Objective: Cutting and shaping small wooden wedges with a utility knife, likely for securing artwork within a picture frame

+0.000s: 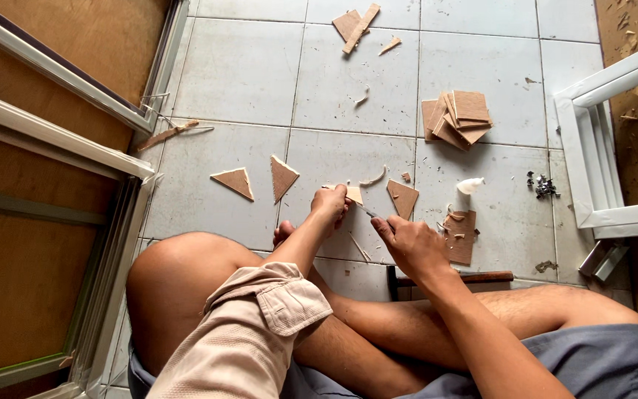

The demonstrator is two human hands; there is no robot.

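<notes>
I sit on a tiled floor with my legs crossed. My left hand (331, 205) presses down on a small pale wood piece (353, 194) on the tile. My right hand (410, 244) grips a thin knife (367, 212) whose blade points at that piece. Two brown triangular plywood pieces (235, 182) (283, 176) lie to the left of my hands. Another brown cut piece (403, 198) lies just right of the blade.
A stack of square plywood pieces (458, 117) sits further out on the right. Plywood scraps (357, 26) lie at the top. A white frame (592, 155) stands at right, wood-panelled frames (46, 140) at left. A hammer (467, 278) lies by my right forearm, small nails (543, 185) nearby.
</notes>
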